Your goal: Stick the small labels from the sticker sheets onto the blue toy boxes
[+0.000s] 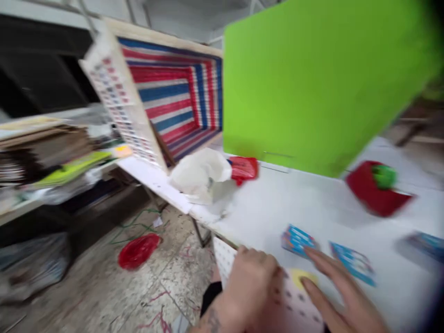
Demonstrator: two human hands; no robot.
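My left hand is curled with its fingers bent over a white board with rows of dark dots, at the near edge of the white table. My right hand has its thumb and fingers apart beside a round yellow spot on that board, and nothing shows in its grip. Just beyond the right fingers lie a blue printed card or packet and a second blue one. The picture is blurred by motion.
A big green panel stands at the back. Left of it is a crate with striped lining. A white plastic bag, a red packet and a red container holding something green rest on the table. Red plastic lies on the floor.
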